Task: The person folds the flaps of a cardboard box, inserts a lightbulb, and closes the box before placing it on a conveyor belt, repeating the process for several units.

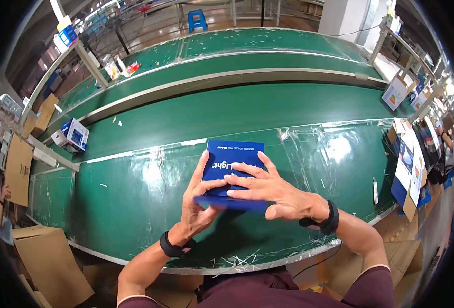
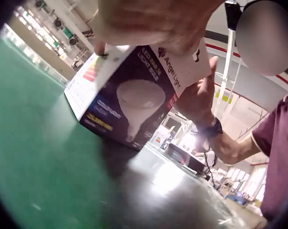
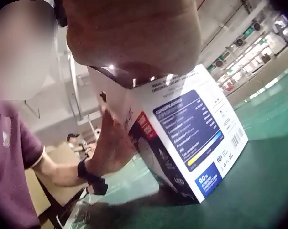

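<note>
On the green bench stands a blue and white light bulb box (image 1: 235,153), printed with a bulb picture on one side and a specification panel on another. My left hand (image 1: 195,199) holds its left side, one finger along the edge and another over the top, with the thumb low at the near side. Across the top from the right lies my right hand (image 1: 275,191), fingers spread and extended, thumb held apart. A blurred blue flap (image 1: 232,201) sticks out at the box's near edge, partly covered by the fingers.
Another bulb box (image 1: 74,134) sits at the left on the bench. Flat printed cartons (image 1: 410,164) are stacked at the right edge, near a white-and-dark slim tool (image 1: 375,191). Plastic scraps (image 1: 239,261) lie at the front edge. A brown carton (image 1: 54,264) stands below left.
</note>
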`<state>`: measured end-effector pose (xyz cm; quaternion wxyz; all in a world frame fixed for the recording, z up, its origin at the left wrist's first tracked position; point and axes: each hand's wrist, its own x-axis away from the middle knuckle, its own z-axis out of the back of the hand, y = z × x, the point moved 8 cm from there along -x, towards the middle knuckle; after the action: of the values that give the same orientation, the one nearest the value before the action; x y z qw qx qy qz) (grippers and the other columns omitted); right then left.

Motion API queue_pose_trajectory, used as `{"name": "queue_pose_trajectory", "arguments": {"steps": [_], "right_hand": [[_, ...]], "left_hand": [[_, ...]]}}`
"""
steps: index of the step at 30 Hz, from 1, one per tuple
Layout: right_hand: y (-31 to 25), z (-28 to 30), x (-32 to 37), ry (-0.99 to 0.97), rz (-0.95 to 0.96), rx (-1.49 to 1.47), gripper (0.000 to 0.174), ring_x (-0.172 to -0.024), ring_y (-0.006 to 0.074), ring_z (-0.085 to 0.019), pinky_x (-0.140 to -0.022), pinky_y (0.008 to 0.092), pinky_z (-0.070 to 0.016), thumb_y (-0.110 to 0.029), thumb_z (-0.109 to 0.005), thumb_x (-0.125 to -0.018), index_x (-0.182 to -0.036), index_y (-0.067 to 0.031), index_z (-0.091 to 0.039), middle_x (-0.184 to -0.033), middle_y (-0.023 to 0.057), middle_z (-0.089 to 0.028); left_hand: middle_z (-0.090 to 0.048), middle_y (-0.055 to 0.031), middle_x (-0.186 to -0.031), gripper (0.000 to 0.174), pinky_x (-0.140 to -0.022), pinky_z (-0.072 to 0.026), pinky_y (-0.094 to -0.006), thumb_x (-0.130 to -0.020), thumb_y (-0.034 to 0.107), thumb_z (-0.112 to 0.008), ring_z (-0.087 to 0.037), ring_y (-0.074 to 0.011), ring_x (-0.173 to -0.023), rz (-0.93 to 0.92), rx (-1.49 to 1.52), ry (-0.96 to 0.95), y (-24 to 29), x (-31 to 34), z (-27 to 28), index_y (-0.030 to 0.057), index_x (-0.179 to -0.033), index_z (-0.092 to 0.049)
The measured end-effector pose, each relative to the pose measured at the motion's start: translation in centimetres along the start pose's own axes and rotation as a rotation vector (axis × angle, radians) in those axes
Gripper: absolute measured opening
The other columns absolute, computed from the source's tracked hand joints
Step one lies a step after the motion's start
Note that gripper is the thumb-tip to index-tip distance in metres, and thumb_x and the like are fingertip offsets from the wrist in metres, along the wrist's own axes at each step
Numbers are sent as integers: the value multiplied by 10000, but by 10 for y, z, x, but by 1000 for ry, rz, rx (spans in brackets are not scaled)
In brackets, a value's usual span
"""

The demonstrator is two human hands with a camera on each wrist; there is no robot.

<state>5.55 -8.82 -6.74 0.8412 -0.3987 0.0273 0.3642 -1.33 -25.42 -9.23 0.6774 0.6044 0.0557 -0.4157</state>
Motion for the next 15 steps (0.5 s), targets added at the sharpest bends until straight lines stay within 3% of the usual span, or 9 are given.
{"name": "queue_pose_trajectory", "arguments": {"steps": [1, 3, 4, 6, 7, 10, 15], "right_hand": [[1, 6, 1, 11, -13, -41, 751, -1556, 343, -271, -1249, 631, 23, -705, -493, -975, -1482, -157, -568, -1614, 75, -445], [-2, 17, 1, 29, -32, -134, 735, -1545, 340, -295, -1259, 622, -19, -662, -607, -947, -1470, -146, -574, -1607, 66, -454], [1, 28, 6, 164, -148, -170, 674, -1500, 334, -381, -1272, 589, -102, -519, -767, -898, -1415, -116, -612, -1561, 114, -503], [15, 28, 14, 408, -326, -348, 453, -1315, 299, -553, -1182, 485, -338, -307, -809, -894, -1255, -64, -682, -1376, 159, -603], [17, 24, 18, 516, -435, -508, 366, -1238, 282, -598, -1131, 450, -400, -258, -798, -901, -1184, -46, -705, -1293, 159, -635], [10, 19, 16, 602, -393, -298, 241, -1147, 254, -588, -1016, 406, -458, -192, -774, -910, -1080, -31, -719, -1177, 130, -637], [4, 21, 4, 564, -314, -2, 153, -1193, 301, -512, -1011, 399, -431, -150, -784, -891, -953, -35, -705, -1056, 106, -635]], "left_hand": [[-309, -344, -1623, 364, -1126, -439, -493, -885, 278, -822, -401, -483, -1472, 32, 44, 8, -3, 3, 0, 105, -1197, -748], [-347, -283, -1632, 324, -1131, -439, -461, -915, 219, -790, -443, -394, -1460, 151, 145, 61, -7, 7, 2, 46, -1186, -749], [-354, -264, -1636, 323, -1131, -438, -453, -918, 209, -786, -454, -368, -1454, 261, 216, 107, -2, 7, 0, 30, -1184, -748], [-355, -198, -1655, 375, -1143, -420, -415, -939, 183, -757, -442, -283, -1459, 372, 239, 141, -4, 10, -1, -28, -1245, -709], [-351, -193, -1656, 378, -1149, -409, -408, -959, 185, -735, -423, -280, -1471, 359, 264, 175, -1, 8, -2, -35, -1264, -694], [-342, -176, -1658, 392, -1162, -380, -385, -1014, 191, -669, -383, -266, -1493, 378, 362, 261, 1, 7, -8, -55, -1318, -643], [-361, -161, -1643, 385, -1153, -370, -361, -1058, 195, -610, -432, -225, -1436, 485, 436, 343, -9, 11, -11, -60, -1345, -583]]}}
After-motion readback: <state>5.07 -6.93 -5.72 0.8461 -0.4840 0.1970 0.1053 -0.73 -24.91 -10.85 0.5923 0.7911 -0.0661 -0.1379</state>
